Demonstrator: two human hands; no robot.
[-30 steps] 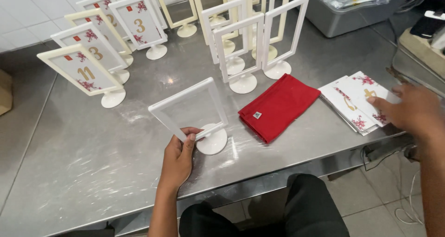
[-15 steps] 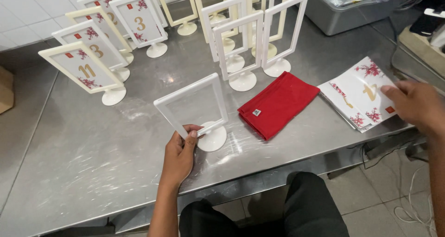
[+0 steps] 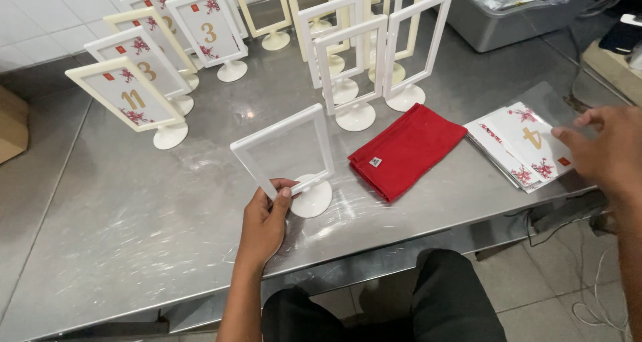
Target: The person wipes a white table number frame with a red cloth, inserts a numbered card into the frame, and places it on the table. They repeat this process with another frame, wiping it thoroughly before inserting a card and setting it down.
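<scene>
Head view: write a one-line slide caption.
Left hand grips an empty white frame stand on a steel table; right hand touches floral cards.

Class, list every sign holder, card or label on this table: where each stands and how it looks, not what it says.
Empty sign holder: front centre, white frame on round foot, in left hand.
Filled holders: back left, cream frames, gold-and-red floral cards.
Empty frames: back centre.
Card stack: right, white, floral, under right hand.
Red cloth: small white label.

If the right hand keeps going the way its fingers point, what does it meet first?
Probably the stack of number cards: the right hand points left, its fingertips already at the top card's edge. Beyond lies the red cloth.
</scene>
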